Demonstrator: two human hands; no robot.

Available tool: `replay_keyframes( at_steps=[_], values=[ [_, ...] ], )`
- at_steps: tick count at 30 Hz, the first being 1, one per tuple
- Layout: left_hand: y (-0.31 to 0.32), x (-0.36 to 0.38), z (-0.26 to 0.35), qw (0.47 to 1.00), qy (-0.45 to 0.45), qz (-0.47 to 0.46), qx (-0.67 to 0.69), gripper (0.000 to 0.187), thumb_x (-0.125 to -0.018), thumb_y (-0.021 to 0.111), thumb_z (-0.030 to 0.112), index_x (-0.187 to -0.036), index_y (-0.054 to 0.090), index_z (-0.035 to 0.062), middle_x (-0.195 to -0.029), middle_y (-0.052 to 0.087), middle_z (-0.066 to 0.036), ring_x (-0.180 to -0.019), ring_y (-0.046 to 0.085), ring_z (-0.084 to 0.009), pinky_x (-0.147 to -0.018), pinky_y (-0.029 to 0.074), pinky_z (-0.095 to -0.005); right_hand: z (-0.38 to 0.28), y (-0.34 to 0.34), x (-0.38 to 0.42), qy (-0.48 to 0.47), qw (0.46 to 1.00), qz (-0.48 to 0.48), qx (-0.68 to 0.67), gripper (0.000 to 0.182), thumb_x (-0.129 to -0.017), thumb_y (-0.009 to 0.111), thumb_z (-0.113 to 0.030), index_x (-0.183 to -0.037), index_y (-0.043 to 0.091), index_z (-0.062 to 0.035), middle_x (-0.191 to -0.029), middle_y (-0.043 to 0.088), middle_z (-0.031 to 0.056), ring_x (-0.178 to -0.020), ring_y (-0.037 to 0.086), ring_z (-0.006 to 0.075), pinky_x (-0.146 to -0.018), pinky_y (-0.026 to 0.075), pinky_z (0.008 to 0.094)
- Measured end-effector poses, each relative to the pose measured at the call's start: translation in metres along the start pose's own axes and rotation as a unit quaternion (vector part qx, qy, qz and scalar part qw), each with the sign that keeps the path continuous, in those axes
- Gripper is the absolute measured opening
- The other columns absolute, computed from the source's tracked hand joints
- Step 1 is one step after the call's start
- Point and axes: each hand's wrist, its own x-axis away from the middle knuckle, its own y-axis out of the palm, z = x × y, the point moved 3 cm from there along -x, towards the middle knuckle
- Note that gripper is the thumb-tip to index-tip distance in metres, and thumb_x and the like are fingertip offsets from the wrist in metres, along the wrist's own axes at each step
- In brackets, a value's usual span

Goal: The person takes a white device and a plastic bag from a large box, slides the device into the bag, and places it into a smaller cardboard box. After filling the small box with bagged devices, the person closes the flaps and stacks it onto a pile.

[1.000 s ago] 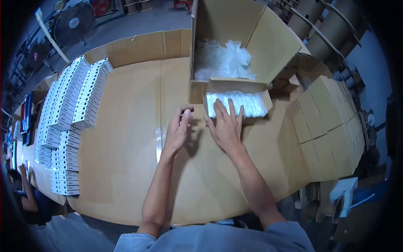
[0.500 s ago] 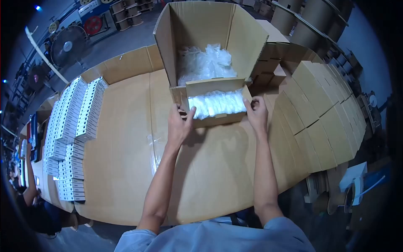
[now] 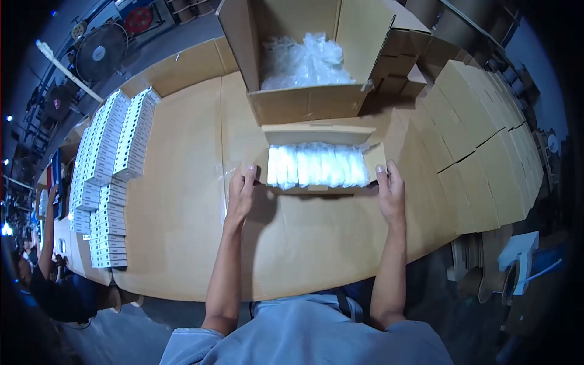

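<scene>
Between my hands is a small cardboard box (image 3: 319, 135) with its lid flap raised at the back. A row of plastic-wrapped packets (image 3: 319, 165) fills it from side to side. My left hand (image 3: 242, 191) grips the left end, thumb on top and fingers closed at the corner. At the opposite end, my right hand (image 3: 391, 188) holds the box the same way. Just behind it stands a large open carton (image 3: 310, 104) with crumpled clear plastic bags (image 3: 307, 64) inside.
Stacks of small white boxes (image 3: 109, 158) line the table's left side. Folded brown cartons (image 3: 486, 152) are piled along the right. Cardboard (image 3: 182, 201) covers the tabletop, with a raised edge (image 3: 188, 67) at the back. Another person's arm (image 3: 47, 234) shows at far left.
The small box has moved toward me, away from the large carton, with both hands still on its ends. The view has tipped downward, and more of the large carton's front shows.
</scene>
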Motion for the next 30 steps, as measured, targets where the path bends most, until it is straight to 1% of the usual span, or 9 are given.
replay_keyframes(
  at_steps=[1,3,7,11,14,15,19,23,30],
  values=[
    [0.003,0.005,0.004,1.0,0.001,-0.01,0.026,0.042,-0.103,0.056,0.025,-0.134,0.048,-0.0019,-0.113,0.062,-0.014,-0.104,0.059,-0.0224,-0.092,0.048,-0.0346,0.002,0.004,-0.001,-0.018,0.989,-0.043,-0.138,0.03,-0.095,0.071,-0.021,-0.105,0.052,-0.0007,-0.098,0.063,0.0047,-0.092,0.059,0.0126,-0.08,0.05,0.0319],
    [0.012,0.001,0.004,0.993,0.064,-0.042,0.093,0.072,-0.089,0.076,0.022,-0.146,0.036,0.0016,-0.135,0.053,-0.015,-0.123,0.054,-0.0244,-0.106,0.044,-0.0364,-0.008,0.012,-0.005,-0.087,0.987,-0.075,-0.115,0.053,-0.082,0.084,-0.023,-0.114,0.048,-0.0024,-0.108,0.059,0.0059,-0.096,0.055,0.0134,-0.083,0.049,0.0314],
    [0.027,-0.008,0.018,0.987,0.095,-0.13,-0.02,0.096,-0.067,0.094,0.023,-0.144,0.04,0.001,-0.139,0.053,-0.016,-0.129,0.052,-0.0261,-0.11,0.041,-0.0408,-0.009,0.025,-0.024,-0.095,0.98,-0.163,-0.068,0.089,-0.057,0.101,-0.023,-0.119,0.039,-0.0065,-0.11,0.048,0.0045,-0.095,0.046,0.0145,-0.087,0.044,0.0289],
    [0.028,-0.016,0.036,0.984,0.095,-0.134,-0.068,0.087,-0.07,0.092,0.027,-0.139,0.046,-0.0001,-0.129,0.06,-0.014,-0.124,0.056,-0.0259,-0.108,0.044,-0.0413,-0.011,0.023,-0.033,-0.065,0.976,-0.197,0.068,0.087,-0.055,0.101,-0.025,-0.107,0.033,-0.0106,-0.098,0.035,0.0027,-0.09,0.039,0.0172,-0.083,0.04,0.0295],
    [0.028,-0.023,0.035,0.977,0.074,-0.18,-0.086,0.091,-0.07,0.092,0.029,-0.141,0.043,0.0002,-0.132,0.058,-0.015,-0.125,0.055,-0.0271,-0.108,0.043,-0.0416,-0.01,0.024,-0.037,-0.062,0.972,-0.213,0.074,0.089,-0.055,0.101,-0.031,-0.109,0.035,-0.0098,-0.099,0.037,0.0041,-0.094,0.04,0.0186,-0.087,0.039,0.031],
    [0.028,-0.028,0.03,0.974,0.079,-0.188,-0.102,0.106,-0.068,0.093,0.037,-0.145,0.033,-0.0035,-0.14,0.05,-0.022,-0.132,0.05,-0.0319,-0.113,0.039,-0.0427,-0.011,0.026,-0.04,-0.089,0.968,-0.208,0.109,0.095,-0.053,0.099,-0.043,-0.114,0.036,-0.0082,-0.103,0.04,0.0065,-0.099,0.043,0.0212,-0.096,0.039,0.0327],
    [0.024,-0.037,0.023,0.956,0.063,-0.208,-0.196,0.129,-0.063,0.093,0.051,-0.146,0.017,-0.0125,-0.146,0.035,-0.033,-0.143,0.036,-0.04,-0.12,0.03,-0.0443,-0.016,0.032,-0.047,-0.074,0.963,-0.242,0.092,0.094,-0.057,0.097,-0.047,-0.116,0.035,-0.0077,-0.108,0.038,0.0091,-0.105,0.041,0.023,-0.1,0.036,0.0346],
    [0.03,-0.046,0.035,0.956,0.004,-0.246,-0.16,0.13,-0.059,0.097,0.047,-0.147,0.016,-0.0057,-0.149,0.037,-0.03,-0.144,0.036,-0.0368,-0.121,0.027,-0.0424,-0.012,0.035,-0.049,-0.068,0.961,-0.25,0.101,0.091,-0.061,0.096,-0.044,-0.116,0.034,-0.0073,-0.107,0.039,0.0093,-0.106,0.041,0.0232,-0.101,0.036,0.0347],
    [0.043,-0.052,0.047,0.953,0.108,-0.178,-0.219,0.132,-0.051,0.1,0.049,-0.14,0.023,-0.0108,-0.142,0.043,-0.032,-0.138,0.042,-0.0393,-0.118,0.032,-0.0424,-0.03,0.04,-0.043,-0.062,0.961,-0.221,0.154,0.086,-0.064,0.095,-0.045,-0.114,0.038,-0.0045,-0.109,0.044,0.0136,-0.105,0.047,0.0287,-0.098,0.041,0.0398]
  ],
)
